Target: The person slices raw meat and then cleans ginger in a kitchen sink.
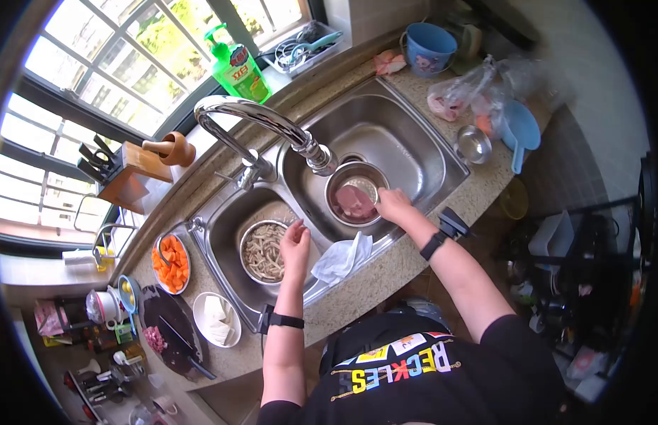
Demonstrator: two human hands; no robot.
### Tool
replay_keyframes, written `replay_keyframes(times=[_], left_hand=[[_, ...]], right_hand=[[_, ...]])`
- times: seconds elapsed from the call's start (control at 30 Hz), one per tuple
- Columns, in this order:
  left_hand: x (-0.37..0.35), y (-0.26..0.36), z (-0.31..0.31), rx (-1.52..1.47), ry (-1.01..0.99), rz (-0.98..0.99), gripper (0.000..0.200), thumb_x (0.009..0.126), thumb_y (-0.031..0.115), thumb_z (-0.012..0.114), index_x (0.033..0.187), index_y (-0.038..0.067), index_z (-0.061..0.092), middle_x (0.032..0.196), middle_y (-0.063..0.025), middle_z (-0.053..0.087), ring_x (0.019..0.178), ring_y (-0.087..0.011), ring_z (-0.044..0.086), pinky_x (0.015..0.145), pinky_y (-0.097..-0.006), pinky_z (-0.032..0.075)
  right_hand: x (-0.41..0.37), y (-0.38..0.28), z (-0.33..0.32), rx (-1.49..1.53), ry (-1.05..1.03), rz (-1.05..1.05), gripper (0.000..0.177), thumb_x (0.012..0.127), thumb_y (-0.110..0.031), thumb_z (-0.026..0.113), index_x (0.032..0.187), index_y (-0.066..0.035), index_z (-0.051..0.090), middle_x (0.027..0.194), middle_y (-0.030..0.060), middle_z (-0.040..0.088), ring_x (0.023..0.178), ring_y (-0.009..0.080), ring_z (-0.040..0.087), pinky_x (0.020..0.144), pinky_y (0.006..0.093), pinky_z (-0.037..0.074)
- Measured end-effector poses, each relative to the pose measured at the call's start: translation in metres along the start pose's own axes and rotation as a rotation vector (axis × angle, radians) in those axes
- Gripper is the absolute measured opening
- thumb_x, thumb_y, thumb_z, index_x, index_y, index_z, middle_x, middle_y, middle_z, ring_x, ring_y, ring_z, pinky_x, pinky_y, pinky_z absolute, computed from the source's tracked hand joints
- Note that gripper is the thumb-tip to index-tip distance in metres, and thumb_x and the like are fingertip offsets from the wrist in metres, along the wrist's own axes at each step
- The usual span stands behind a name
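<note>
My right hand (394,206) is closed on the rim of a round metal bowl (331,205) in the right sink basin. A piece of raw meat (354,201) lies in that bowl. My left hand (295,244) hovers at the right edge of a second metal bowl (247,275), its fingers curled together with nothing visible in them. Pale brownish strips (263,251) fill this second bowl, which stands in the left basin. Between my hands, a white cloth (342,258) drapes over the front edge of the sink. The chrome faucet (319,156) arches above the right basin.
Left of the sink are a bowl of orange chunks (171,263), a white bowl with white pieces (217,319) and a dark board with a knife (174,333). A green soap bottle (242,74), blue bucket (429,48) and blue ladle-like scoop (521,131) stand around the counter.
</note>
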State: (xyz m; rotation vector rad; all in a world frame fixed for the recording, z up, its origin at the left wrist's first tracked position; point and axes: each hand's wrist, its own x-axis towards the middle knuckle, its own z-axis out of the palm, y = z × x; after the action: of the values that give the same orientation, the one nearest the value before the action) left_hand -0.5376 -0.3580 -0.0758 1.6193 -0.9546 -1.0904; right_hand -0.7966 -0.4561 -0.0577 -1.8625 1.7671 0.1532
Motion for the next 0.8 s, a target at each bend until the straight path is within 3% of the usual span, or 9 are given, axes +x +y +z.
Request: replay_keyframes(times=[0.13, 0.17, 0.3, 0.43, 0.47, 0.6, 0.7, 0.73, 0.8], left_hand=[[-0.034, -0.002, 0.017, -0.004, 0.101, -0.136, 0.031, 0.085, 0.005, 0.058, 0.115, -0.002, 0.055, 0.097, -0.0078, 0.063, 0.089, -0.0122, 0.059, 0.081, -0.0247, 0.047], [-0.041, -0.004, 0.022, -0.030, 0.126, -0.155, 0.031, 0.085, 0.006, 0.058, 0.116, -0.002, 0.055, 0.095, -0.0061, 0.062, 0.084, -0.0104, 0.057, 0.076, -0.0232, 0.046], [-0.054, 0.002, 0.043, -0.002, 0.199, -0.200, 0.031, 0.086, 0.006, 0.057, 0.116, -0.002, 0.056, 0.092, -0.0039, 0.061, 0.079, -0.0080, 0.055, 0.070, -0.0207, 0.044], [-0.055, 0.014, 0.072, 0.016, 0.305, -0.205, 0.030, 0.086, 0.005, 0.058, 0.115, -0.002, 0.056, 0.095, -0.0064, 0.063, 0.086, -0.0102, 0.059, 0.077, -0.0224, 0.047], [-0.053, 0.016, 0.076, 0.095, 0.320, -0.169, 0.029, 0.085, 0.004, 0.058, 0.113, -0.002, 0.057, 0.096, -0.0075, 0.064, 0.089, -0.0112, 0.059, 0.080, -0.0233, 0.047], [-0.048, 0.032, 0.087, 0.143, 0.365, -0.149, 0.026, 0.085, 0.006, 0.058, 0.110, 0.000, 0.060, 0.100, -0.0071, 0.061, 0.092, -0.0137, 0.060, 0.079, -0.0265, 0.050], [-0.039, 0.036, 0.080, 0.055, 0.358, -0.167, 0.026, 0.086, 0.004, 0.057, 0.111, -0.003, 0.059, 0.096, -0.0067, 0.064, 0.088, -0.0109, 0.059, 0.080, -0.0229, 0.047], [-0.037, 0.038, 0.074, 0.049, 0.352, -0.169, 0.025, 0.085, 0.005, 0.058, 0.109, -0.002, 0.060, 0.096, -0.0066, 0.063, 0.089, -0.0114, 0.059, 0.079, -0.0230, 0.047], [-0.031, 0.044, 0.061, 0.055, 0.364, -0.164, 0.024, 0.085, 0.005, 0.058, 0.108, -0.002, 0.060, 0.095, -0.0062, 0.064, 0.088, -0.0108, 0.060, 0.079, -0.0217, 0.047]], right_hand=[[0.079, 0.014, 0.051, -0.090, -0.150, -0.050, 0.043, 0.077, -0.025, 0.062, 0.115, -0.006, 0.053, 0.106, 0.0142, 0.063, 0.110, 0.0353, 0.051, 0.091, 0.0432, 0.043], [0.089, 0.014, 0.058, -0.096, -0.175, -0.075, 0.043, 0.077, -0.025, 0.062, 0.115, -0.006, 0.053, 0.106, 0.0142, 0.063, 0.110, 0.0353, 0.051, 0.091, 0.0432, 0.043], [0.116, 0.005, 0.071, -0.066, -0.095, -0.168, 0.053, 0.074, -0.026, 0.067, 0.119, -0.007, 0.047, 0.116, 0.0166, 0.055, 0.114, 0.0358, 0.047, 0.094, 0.0429, 0.042], [0.122, -0.006, 0.082, -0.020, -0.177, -0.273, 0.057, 0.072, -0.022, 0.069, 0.121, -0.008, 0.043, 0.124, 0.0175, 0.048, 0.115, 0.0354, 0.047, 0.095, 0.0426, 0.042], [0.121, -0.010, 0.081, -0.031, -0.211, -0.255, 0.050, 0.071, -0.015, 0.069, 0.116, -0.008, 0.049, 0.120, 0.0163, 0.052, 0.113, 0.0337, 0.050, 0.094, 0.0425, 0.043], [0.132, -0.001, 0.104, -0.085, -0.244, -0.308, 0.033, 0.071, -0.011, 0.065, 0.104, -0.009, 0.058, 0.109, 0.0163, 0.060, 0.105, 0.0328, 0.057, 0.086, 0.0423, 0.047], [0.135, 0.003, 0.081, 0.053, -0.266, -0.255, 0.036, 0.074, -0.014, 0.065, 0.109, -0.013, 0.058, 0.109, 0.0141, 0.061, 0.104, 0.0298, 0.058, 0.085, 0.0412, 0.048], [0.139, 0.010, 0.082, 0.081, -0.212, -0.212, 0.033, 0.073, -0.017, 0.064, 0.105, -0.011, 0.058, 0.100, 0.0166, 0.063, 0.096, 0.0354, 0.060, 0.081, 0.0432, 0.048], [0.139, 0.005, 0.087, 0.079, -0.161, -0.195, 0.032, 0.074, -0.018, 0.063, 0.106, -0.011, 0.058, 0.102, 0.0155, 0.063, 0.095, 0.0336, 0.061, 0.080, 0.0417, 0.049]])
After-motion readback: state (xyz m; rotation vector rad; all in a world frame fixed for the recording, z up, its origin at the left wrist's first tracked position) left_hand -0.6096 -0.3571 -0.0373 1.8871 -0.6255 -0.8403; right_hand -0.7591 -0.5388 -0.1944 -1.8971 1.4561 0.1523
